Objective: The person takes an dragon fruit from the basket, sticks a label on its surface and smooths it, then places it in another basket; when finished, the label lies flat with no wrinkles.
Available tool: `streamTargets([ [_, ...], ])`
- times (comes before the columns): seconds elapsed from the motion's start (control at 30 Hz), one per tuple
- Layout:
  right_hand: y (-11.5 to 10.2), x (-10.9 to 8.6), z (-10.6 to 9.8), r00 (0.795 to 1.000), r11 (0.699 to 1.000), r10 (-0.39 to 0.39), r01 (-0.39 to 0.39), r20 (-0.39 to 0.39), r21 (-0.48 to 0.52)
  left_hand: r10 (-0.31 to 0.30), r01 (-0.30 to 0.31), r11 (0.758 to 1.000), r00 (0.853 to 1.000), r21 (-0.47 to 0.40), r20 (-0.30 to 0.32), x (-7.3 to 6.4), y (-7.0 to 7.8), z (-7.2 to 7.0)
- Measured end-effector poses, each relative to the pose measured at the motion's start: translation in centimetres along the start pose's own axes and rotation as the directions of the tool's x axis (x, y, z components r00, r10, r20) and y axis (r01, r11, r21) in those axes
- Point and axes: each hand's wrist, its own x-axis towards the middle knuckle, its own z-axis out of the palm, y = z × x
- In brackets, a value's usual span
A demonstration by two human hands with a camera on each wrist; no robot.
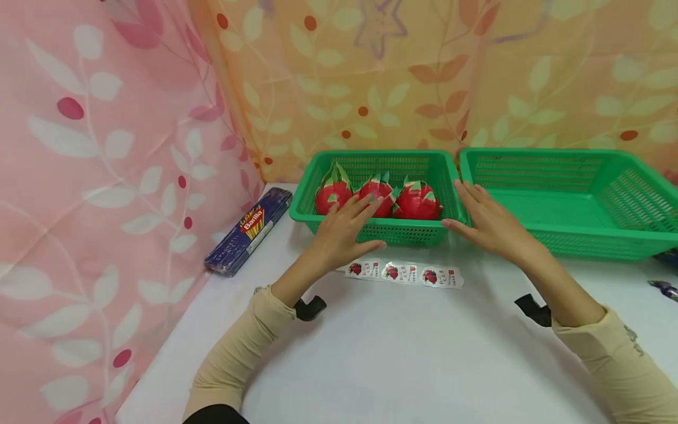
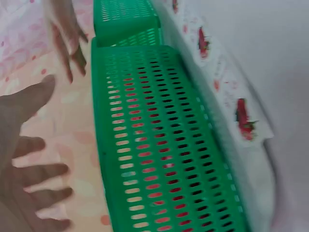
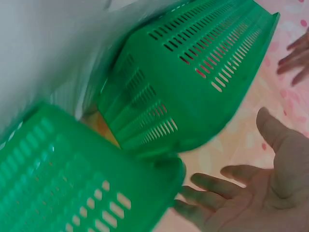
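Note:
Three red dragon fruits with green leafy tips, one of them the dragon fruit [image 1: 418, 201] on the right, lie in the left green basket [image 1: 371, 229]. Fingers spread, my left hand [image 1: 341, 234] hovers in front of that basket and holds nothing. My right hand [image 1: 489, 224], with straight fingers, is over the spot where the two baskets meet, also holding nothing. A strip of dragon fruit stickers [image 1: 404, 274] lies on the table just before the left basket. The left wrist view shows the basket's slotted side [image 2: 159, 145] with red behind it.
Beside the left basket stands a second green basket [image 1: 572, 209] with nothing in it. A blue Barilla spaghetti box [image 1: 249, 231] lies at the left. At the far right edge is a dark pen-like object [image 1: 665, 290]. Patterned cloth hangs behind and at the left.

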Motion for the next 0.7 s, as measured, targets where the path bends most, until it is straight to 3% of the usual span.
streamTargets([
  [0.1,-0.2,1.5,0.5,1.0,0.997,0.015,-0.013,-0.025,0.074,0.105,-0.119,0.99,0.98,-0.078,-0.168,-0.4,-0.1,0.3],
  [0.17,-0.2,2.7,0.9,0.999,0.992,0.023,-0.019,-0.03,0.124,0.122,-0.173,0.967,0.958,-0.186,-0.26,-0.6,-0.2,0.7],
  [0.23,-0.1,3.9,1.3,0.999,0.987,0.024,-0.017,-0.039,0.162,0.076,-0.181,0.91,0.957,-0.372,-0.28,-0.8,-0.2,1.1],
  [0.27,-0.1,4.4,1.5,0.999,0.984,0.026,-0.018,-0.042,0.177,0.033,-0.158,0.865,0.965,-0.477,-0.26,-0.9,-0.2,1.5],
  [0.3,-0.1,5.0,1.8,0.998,0.982,0.029,-0.019,-0.05,0.186,-0.017,-0.117,0.81,0.975,-0.574,-0.222,-1.1,-0.3,1.8],
  [0.37,-0.2,6.0,2.1,0.997,0.983,0.032,-0.019,-0.066,0.183,-0.119,0.002,0.676,0.987,-0.737,-0.106,-1.3,-0.4,2.6],
  [0.43,-0.2,6.8,2.5,0.996,0.985,0.04,-0.026,-0.074,0.172,-0.21,0.147,0.516,0.977,-0.844,0.042,-1.6,-0.6,3.3],
  [0.53,-0.4,7.8,3.0,0.997,0.985,0.057,-0.048,-0.051,0.165,-0.293,0.309,0.258,0.928,-0.915,0.23,-2.0,-1.0,4.3],
  [0.6,-0.4,8.3,3.2,0.997,0.985,0.075,-0.071,-0.025,0.16,-0.333,0.355,0.097,0.892,-0.93,0.306,-2.2,-1.3,4.9],
  [0.63,-0.4,8.6,3.2,0.996,0.984,0.087,-0.085,-0.008,0.155,-0.353,0.359,0.028,0.877,-0.933,0.327,-2.2,-1.5,5.1],
  [0.7,-0.3,9.1,3.3,0.994,0.984,0.103,-0.105,0.024,0.141,-0.404,0.332,-0.081,0.851,-0.94,0.335,-2.2,-1.7,5.6],
])
